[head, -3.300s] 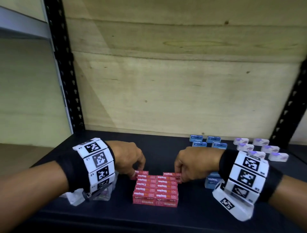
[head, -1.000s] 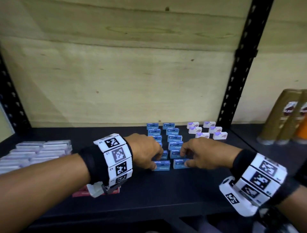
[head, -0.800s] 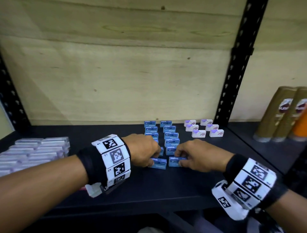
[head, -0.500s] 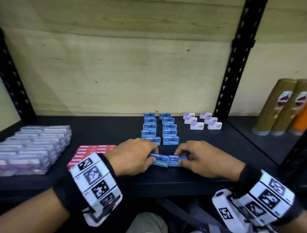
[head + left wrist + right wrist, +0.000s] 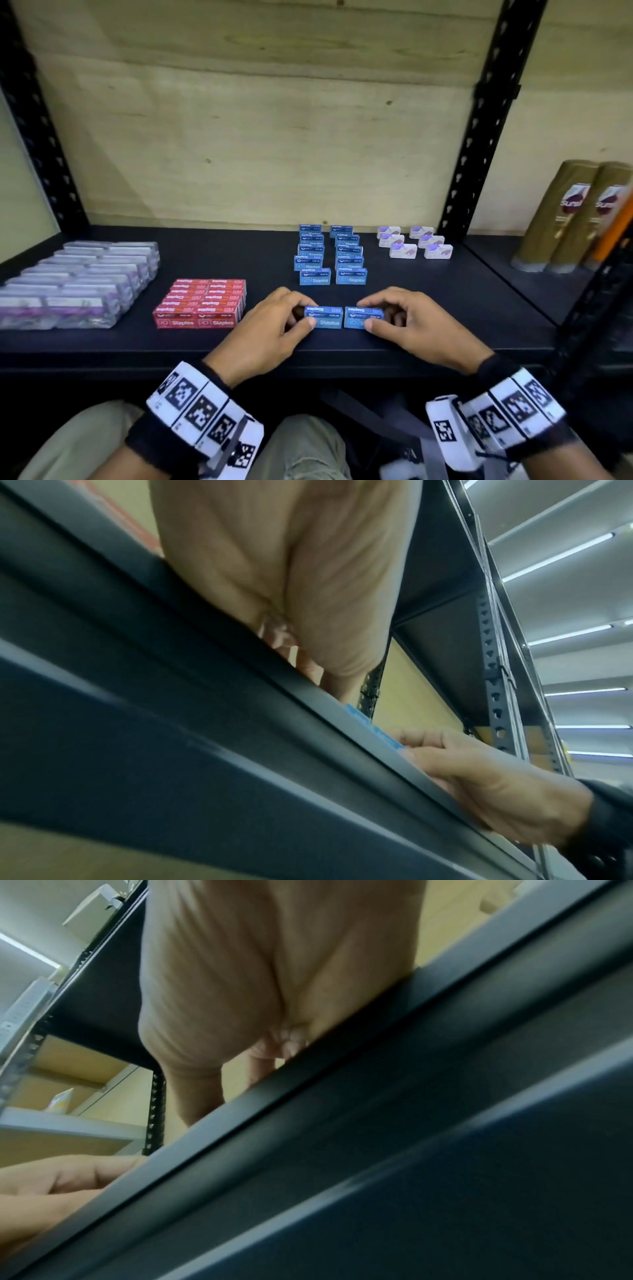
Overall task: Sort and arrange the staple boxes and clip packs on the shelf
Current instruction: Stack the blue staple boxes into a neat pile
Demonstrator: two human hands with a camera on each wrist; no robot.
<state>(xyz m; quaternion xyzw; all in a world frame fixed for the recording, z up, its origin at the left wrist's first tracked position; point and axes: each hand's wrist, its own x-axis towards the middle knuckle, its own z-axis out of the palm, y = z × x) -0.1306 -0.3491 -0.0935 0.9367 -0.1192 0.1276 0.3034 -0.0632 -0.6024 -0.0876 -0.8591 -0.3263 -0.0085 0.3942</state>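
Note:
Two blue staple boxes lie side by side near the front edge of the black shelf (image 5: 445, 301). My left hand (image 5: 274, 325) pinches the left blue box (image 5: 325, 317) between thumb and fingers. My right hand (image 5: 407, 322) pinches the right blue box (image 5: 358, 317) the same way. Behind them two columns of blue staple boxes (image 5: 330, 255) run toward the back wall. Red staple boxes (image 5: 202, 303) sit in a block to the left. In the left wrist view only a sliver of blue box (image 5: 373, 729) shows over the shelf lip, beside my right hand (image 5: 479, 777).
Clear clip packs (image 5: 72, 284) with purple labels fill the shelf's left end. Small white and purple boxes (image 5: 414, 241) stand at the back right. Gold bottles (image 5: 568, 219) stand on the neighbouring shelf past the black upright (image 5: 479, 137). Bare shelf lies right of my hands.
Both hands have drawn the two blue boxes toward the front edge, away from the blue columns. The head view has pulled back and down, bringing the red boxes and clip packs into sight.

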